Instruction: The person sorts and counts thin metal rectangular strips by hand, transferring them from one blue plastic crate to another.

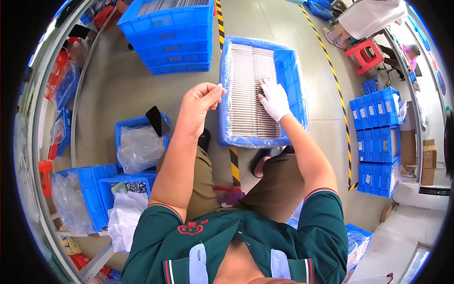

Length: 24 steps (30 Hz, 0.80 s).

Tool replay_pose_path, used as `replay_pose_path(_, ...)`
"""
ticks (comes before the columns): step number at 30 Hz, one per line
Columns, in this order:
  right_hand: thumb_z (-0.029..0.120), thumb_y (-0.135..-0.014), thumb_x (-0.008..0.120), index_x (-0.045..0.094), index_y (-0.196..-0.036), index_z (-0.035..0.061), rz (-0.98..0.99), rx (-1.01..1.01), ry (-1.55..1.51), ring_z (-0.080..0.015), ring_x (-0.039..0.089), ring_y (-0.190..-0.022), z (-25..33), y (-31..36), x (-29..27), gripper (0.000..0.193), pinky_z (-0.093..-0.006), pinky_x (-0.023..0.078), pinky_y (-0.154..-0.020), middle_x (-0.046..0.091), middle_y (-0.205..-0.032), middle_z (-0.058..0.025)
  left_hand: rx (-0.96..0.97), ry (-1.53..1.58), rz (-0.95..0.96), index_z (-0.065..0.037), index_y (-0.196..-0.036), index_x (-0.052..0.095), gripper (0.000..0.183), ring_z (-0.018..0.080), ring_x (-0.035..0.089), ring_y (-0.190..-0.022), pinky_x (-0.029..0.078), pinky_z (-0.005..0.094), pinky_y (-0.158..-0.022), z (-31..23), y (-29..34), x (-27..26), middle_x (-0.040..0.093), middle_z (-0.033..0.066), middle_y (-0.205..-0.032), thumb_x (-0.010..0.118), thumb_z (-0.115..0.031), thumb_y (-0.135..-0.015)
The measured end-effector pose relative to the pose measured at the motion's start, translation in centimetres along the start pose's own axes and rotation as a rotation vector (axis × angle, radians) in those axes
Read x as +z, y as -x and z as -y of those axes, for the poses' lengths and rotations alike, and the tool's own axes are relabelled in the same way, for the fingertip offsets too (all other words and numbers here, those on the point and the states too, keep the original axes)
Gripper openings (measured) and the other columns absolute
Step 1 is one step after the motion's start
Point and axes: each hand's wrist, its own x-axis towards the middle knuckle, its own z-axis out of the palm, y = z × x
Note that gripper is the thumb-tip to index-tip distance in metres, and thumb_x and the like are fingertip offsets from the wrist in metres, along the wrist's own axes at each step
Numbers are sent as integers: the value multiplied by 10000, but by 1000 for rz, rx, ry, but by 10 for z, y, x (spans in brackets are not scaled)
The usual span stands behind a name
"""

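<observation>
A blue plastic crate (294, 80) lined with clear film lies on the floor in front of me, packed with rows of thin silvery strips (246, 94). My right hand (273, 98), in a white glove, rests with its fingertips on the strips near the crate's middle. My left hand (201, 105) is bare and raised over the crate's left edge, thumb and forefinger pinched together; whether something thin is between them cannot be made out. My knees in olive trousers and black shoes sit just below the crate.
A stack of blue crates (168, 38) stands at the back left. A smaller crate with a clear bag (139, 146) and a black phone (157, 120) sits to my left. More blue crates (378, 142) line the right. A person sits by a red stool (364, 54). Yellow-black floor tape (331, 71) runs past.
</observation>
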Motion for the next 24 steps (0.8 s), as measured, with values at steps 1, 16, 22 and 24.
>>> replay_pose_path(1, 267, -783, 555, 499, -1145, 38, 31, 17, 12, -271, 414, -1123, 2, 1, -3, 432, -411, 326, -931, 474, -1189, -128, -2, 14, -12, -39, -803, 623, 151, 36, 422, -599, 348, 178, -588, 0, 0, 1, 546, -31, -689, 588, -181, -839)
replay_pose_path(16, 312, -866, 448, 426, -1238, 19, 114, 494, -652, -303, 369, -1195, -20, -2, -10, 475, -367, 290, -998, 415, -1279, -162, -2, -3, 9, -47, -814, 616, 153, 40, 445, -608, 364, 181, -593, 1, -2, 1, 560, -24, -719, 575, -190, -850)
replay_pose_path(22, 515, -907, 277, 110, -1385, 31, -99, 972, -1445, -238, 221, -1305, -46, 18, 24, 701, -332, 173, -1061, 204, -1424, -144, -3, 1, 18, -43, -815, 617, 154, 39, 444, -609, 361, 181, -594, 3, -1, 3, 555, -26, -709, 567, -183, -854)
replay_pose_path(24, 543, -899, 259, 78, -1390, 38, -132, 982, -1514, -239, 206, -1310, -51, 18, 29, 727, -336, 165, -1064, 181, -1431, -145, -5, 2, 27, -42, -815, 617, 155, 39, 444, -609, 361, 180, -594, 2, -3, 5, 553, -26, -707, 564, -182, -855)
